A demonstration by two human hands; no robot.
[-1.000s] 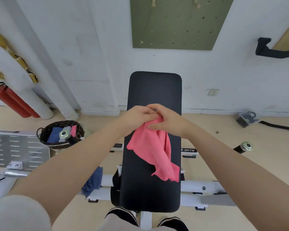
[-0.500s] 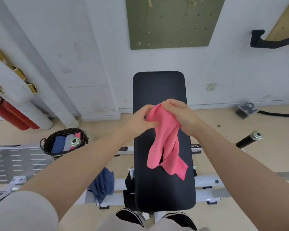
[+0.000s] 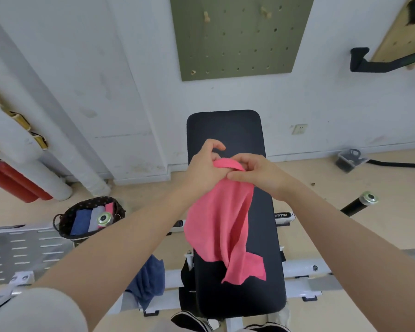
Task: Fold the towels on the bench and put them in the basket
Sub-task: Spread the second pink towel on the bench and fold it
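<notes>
Above the middle of the black padded table (image 3: 228, 130), a pink towel (image 3: 219, 224) held up by its top edge, bunched between both hands. Left hand (image 3: 203, 167) gripping the upper fold, fingers (image 3: 216, 146) curled over it, index finger arched above the cloth. Right hand (image 3: 259, 173) pinching the same edge just beside it, thumb pressed against the fabric, the two hands touching. Rest of the towel hanging loose and creased, lower corner draped over the pad near its close end. Down on the floor to the left, a dark dotted basket (image 3: 65, 218) holding folded blue, grey and pink cloths. A dark blue towel (image 3: 149, 281) hanging off the white frame just left of the pad. On the wall beyond, a green pegboard (image 3: 237, 37). At far left, red cylinders (image 3: 12, 180) leaning against the wall.
</notes>
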